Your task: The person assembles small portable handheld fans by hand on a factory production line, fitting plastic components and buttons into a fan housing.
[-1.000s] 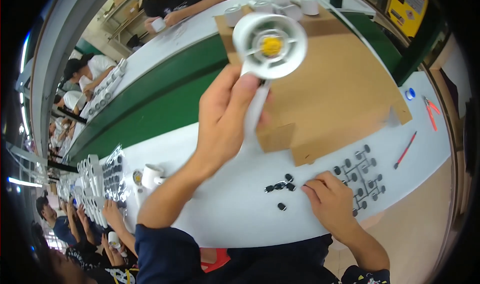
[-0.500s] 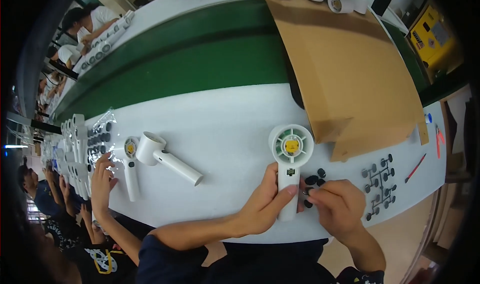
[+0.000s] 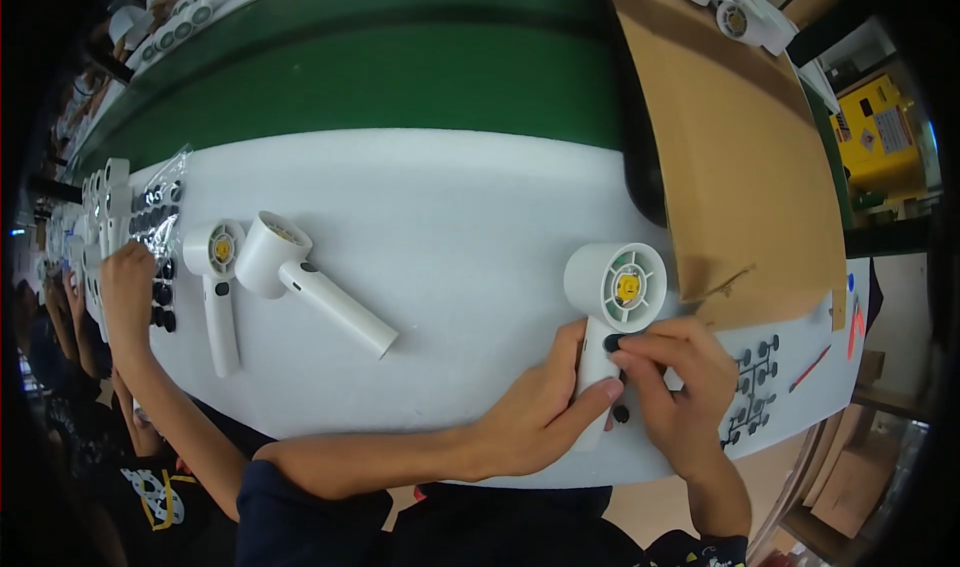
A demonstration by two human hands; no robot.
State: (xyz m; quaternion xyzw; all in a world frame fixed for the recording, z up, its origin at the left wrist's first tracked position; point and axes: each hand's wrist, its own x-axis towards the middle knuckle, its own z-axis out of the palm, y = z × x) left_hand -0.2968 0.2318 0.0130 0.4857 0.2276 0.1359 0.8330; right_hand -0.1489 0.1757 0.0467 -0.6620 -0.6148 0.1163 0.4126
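Note:
My left hand (image 3: 530, 412) is wrapped around the handle of a white handheld fan (image 3: 588, 285), which stands head up and tilted a little. A yellow part shows in the middle of its round spoked head. My right hand (image 3: 690, 382) pinches a small black oval cap (image 3: 612, 343) against the handle's face, just below the head. Whether the cap sits in the opening there cannot be made out. Another black cap (image 3: 621, 414) lies on the white table beside the handle. Any other caps there are hidden by my right hand.
Two more white fans (image 3: 222, 297) (image 3: 335, 302) lie to the left. Beyond them a co-worker's hand (image 3: 128, 277) reaches by a bag of black caps (image 3: 160, 202). On the right are a brown cardboard sheet (image 3: 755, 187), a dark moulded sprue (image 3: 752, 387) and a red pen (image 3: 810, 367).
My right hand has brought a black cap from beside the handle up onto its face. The fan has turned in my left hand. The co-worker's hand has moved away leftward.

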